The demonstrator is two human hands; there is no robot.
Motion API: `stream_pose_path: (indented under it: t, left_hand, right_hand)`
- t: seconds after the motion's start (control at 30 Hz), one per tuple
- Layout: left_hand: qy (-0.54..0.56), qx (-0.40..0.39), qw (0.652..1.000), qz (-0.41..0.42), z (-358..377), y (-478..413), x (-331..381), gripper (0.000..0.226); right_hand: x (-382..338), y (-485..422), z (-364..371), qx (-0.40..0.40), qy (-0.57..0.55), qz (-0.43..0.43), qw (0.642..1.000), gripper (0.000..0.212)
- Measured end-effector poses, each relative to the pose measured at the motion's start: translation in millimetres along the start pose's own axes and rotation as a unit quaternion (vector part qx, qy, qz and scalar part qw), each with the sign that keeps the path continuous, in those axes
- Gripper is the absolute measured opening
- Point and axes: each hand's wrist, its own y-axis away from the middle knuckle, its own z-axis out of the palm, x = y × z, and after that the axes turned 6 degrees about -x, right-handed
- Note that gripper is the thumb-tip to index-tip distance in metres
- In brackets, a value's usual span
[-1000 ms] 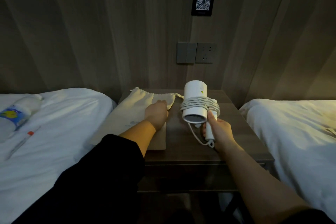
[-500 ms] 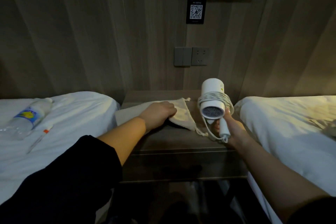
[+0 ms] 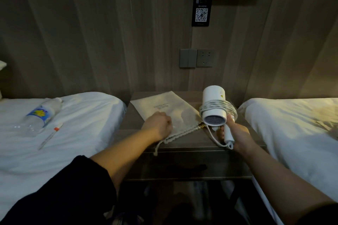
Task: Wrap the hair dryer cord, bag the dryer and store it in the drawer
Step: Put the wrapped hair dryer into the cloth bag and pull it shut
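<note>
Head view: right hand (image 3: 239, 133) wraps tight round the white hair dryer (image 3: 213, 95) handle, holding it just above the nightstand (image 3: 131, 120), right side, cord (image 3: 219, 106) coiled round the barrel. Left hand (image 3: 159, 124), fingers curled, pinches the cloth drawstring bag (image 3: 168, 104) near its gathered mouth; it lies flat on the nightstand.

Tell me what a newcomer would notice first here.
The white hair dryer stands out most, its cord coiled round the barrel, held up by the right hand over the right side of the nightstand. Beside it, the left hand grips the pale cloth bag lying flat on the nightstand. A water bottle lies on the left bed.
</note>
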Motion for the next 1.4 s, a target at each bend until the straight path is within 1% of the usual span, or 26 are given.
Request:
stream_pose_path:
  t: [0.03, 0.07, 0.13, 0.17, 0.2, 0.23, 0.3, 0.37, 0.4, 0.43, 0.47, 0.53, 0.6, 0.67, 0.77, 0.83, 0.93, 1.0, 1.07, 1.13, 1.2, 1.27, 1.33, 1.4]
  left_hand:
    - [0.045, -0.019, 0.999, -0.007, 1, -1, 12, 0.032]
    - [0.06, -0.048, 0.997, -0.01, 3, -2, 23, 0.034]
    - [0.018, -0.09, 0.996, -0.012, 9, -4, 34, 0.039]
    - [0.005, -0.085, 0.996, -0.021, 12, -4, 35, 0.037]
    - [0.015, -0.068, 0.997, -0.039, 16, -5, 34, 0.033]
    - [0.052, -0.045, 0.996, -0.064, 19, -6, 33, 0.029]
    - [0.159, -0.009, 0.981, -0.108, 24, -4, 32, 0.026]
    - [0.282, -0.006, 0.95, -0.13, 24, -1, 32, 0.03]
    - [0.338, 0.0, 0.931, -0.138, 22, 0, 32, 0.031]
    - [0.381, 0.011, 0.913, -0.147, 18, 2, 31, 0.031]
    - [0.416, 0.024, 0.895, -0.158, 15, 2, 30, 0.031]
    - [0.46, 0.045, 0.871, -0.169, 9, 1, 29, 0.028]
    - [0.49, 0.058, 0.851, -0.179, 1, -1, 31, 0.028]
    - [0.524, 0.072, 0.827, -0.188, -8, -5, 35, 0.028]
    - [0.565, 0.068, 0.794, -0.214, -22, -9, 39, 0.033]
    - [0.556, 0.073, 0.801, -0.211, -29, -13, 38, 0.029]
    - [0.527, 0.082, 0.823, -0.194, -41, -17, 40, 0.017]
    - [0.475, 0.089, 0.859, -0.17, -49, -22, 43, 0.022]
    - [0.417, 0.093, 0.895, -0.128, -56, -26, 49, 0.022]
    - [0.365, 0.094, 0.921, -0.096, -63, -27, 56, 0.023]
    - [0.343, 0.097, 0.931, -0.073, -70, -28, 64, 0.023]
    - [0.343, 0.115, 0.931, -0.045, -77, -26, 72, 0.022]
    - [0.343, 0.139, 0.929, -0.012, -81, -23, 78, 0.021]
    - [0.322, 0.147, 0.935, 0.028, -83, -16, 80, 0.018]
  right_hand:
    - [0, 1, 0, -0.003, 0.001, 0.003, 1.0, 0.04]
    - [1, 2, 0, -0.003, 0.003, 0.008, 1.0, 0.043]
    - [2, 6, 1, -0.005, 0.002, 0.007, 1.0, 0.047]
    - [1, 7, 2, -0.004, -0.004, 0.008, 1.0, 0.047]
    - [1, 8, 2, -0.005, -0.017, 0.012, 1.0, 0.045]
    - [0, 11, 3, -0.013, -0.032, 0.022, 0.999, 0.043]
    - [-3, 14, 3, -0.06, -0.068, 0.051, 0.995, 0.04]
    - [-7, 18, 4, -0.085, -0.077, 0.072, 0.991, 0.036]
    - [-9, 19, 4, -0.088, -0.056, 0.076, 0.992, 0.034]
    - [-13, 23, 4, -0.082, -0.007, 0.068, 0.994, 0.032]
    - [-17, 27, 5, -0.065, 0.067, 0.052, 0.994, 0.033]
    - [-22, 34, 9, -0.022, 0.219, -0.013, 0.975, 0.037]
    - [-24, 38, 13, 0.01, 0.315, -0.058, 0.947, 0.042]
    - [-23, 41, 15, 0.019, 0.355, -0.082, 0.931, 0.046]
    - [-27, 48, 15, 0.002, 0.399, -0.1, 0.911, 0.038]
    - [-32, 52, 15, 0.0, 0.433, -0.121, 0.893, 0.034]
    - [-39, 57, 17, 0.022, 0.482, -0.165, 0.86, 0.038]
    - [-41, 60, 20, 0.039, 0.527, -0.192, 0.827, 0.043]
    - [-42, 62, 24, 0.042, 0.574, -0.212, 0.79, 0.051]
    - [-41, 63, 29, 0.042, 0.614, -0.236, 0.752, 0.057]
    - [-42, 64, 33, 0.041, 0.643, -0.257, 0.72, 0.06]
    - [-42, 63, 37, 0.035, 0.666, -0.264, 0.697, 0.059]
    - [-43, 60, 41, 0.034, 0.676, -0.258, 0.69, 0.058]
    - [-46, 52, 44, 0.033, 0.663, -0.242, 0.707, 0.06]
